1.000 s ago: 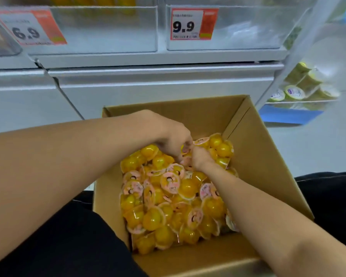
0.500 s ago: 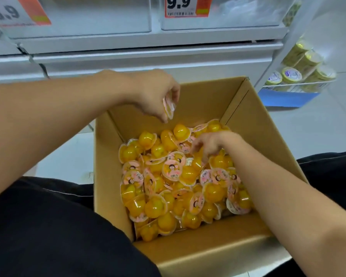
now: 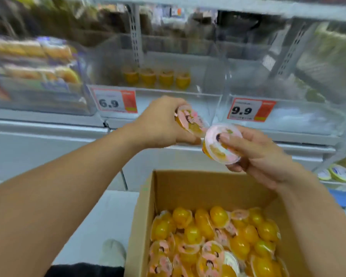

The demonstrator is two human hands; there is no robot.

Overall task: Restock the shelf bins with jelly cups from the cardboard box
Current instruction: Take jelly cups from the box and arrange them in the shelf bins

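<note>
Holding jelly cups, left hand fingers and right hand fingers; price tags beyond.

Cardboard box low, right of centre, before shelf unit; jelly cups heaped inside it. Above box, left hand holds one jelly cup; right hand just right of it holds second cup; the two cups nearly touch. Behind hands, middle shelf bin with four cups in row near its front edge; 6.9 price tag on its front left corner. 9.9 price tag on right bin. Packaged goods in left bin. Lidded tubs at far right.
</note>
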